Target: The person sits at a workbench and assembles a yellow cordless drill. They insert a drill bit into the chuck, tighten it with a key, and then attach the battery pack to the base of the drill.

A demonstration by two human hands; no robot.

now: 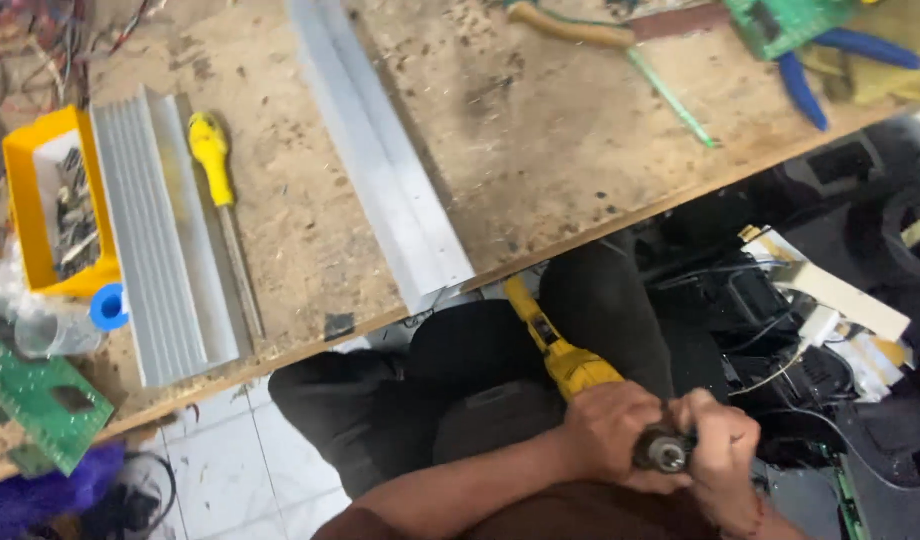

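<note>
Low in the frame, right of centre, we hold a yellow power drill (570,362) over our lap, its body running up and left toward the counter (520,130) edge and its metal chuck (666,453) facing the camera. Our left hand (608,432) is wrapped around the drill just behind the chuck, fingers closed on it. Our right hand (718,450) curls tightly around the chuck from the right side, so both hands meet at that end of the tool.

Above, on the worn wooden counter, a long pale aluminium profile (380,150) lies at a slant through the upper middle, one end reaching the counter edge. Left of it sit a yellow-handled screwdriver (220,200) and, just beside that, a ribbed aluminium heat sink (160,240). A yellow bin (25,190) of small parts stands at the far left, with a green circuit board (40,400) below it. Blue-handled pliers (830,65) rest in the upper right corner.
</note>
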